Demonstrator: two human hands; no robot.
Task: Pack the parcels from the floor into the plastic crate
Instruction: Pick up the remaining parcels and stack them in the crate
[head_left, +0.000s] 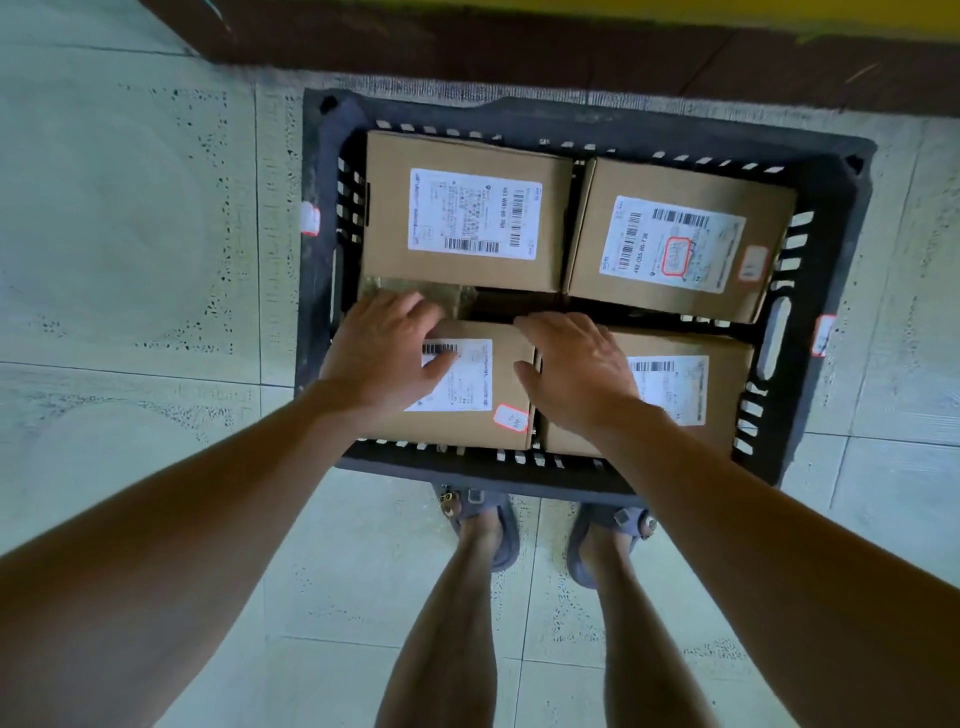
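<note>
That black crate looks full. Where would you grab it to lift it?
By the oval handle slot in the right wall of the crate, and likely a matching one on the left, a hand from each outer side. Boxes fill the inside, leaving no room to reach in.

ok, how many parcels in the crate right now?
4 parcels show: far-left parcel, far-right parcel, near-left parcel under the left hand, near-right parcel under the right hand. More may lie hidden beneath them in the crate.

Floor (130, 234): pale speckled tiles with grout lines. Standing on it: one black slatted plastic crate (571, 119). Just beside its near rim: two sandalled feet (488, 527).
</note>
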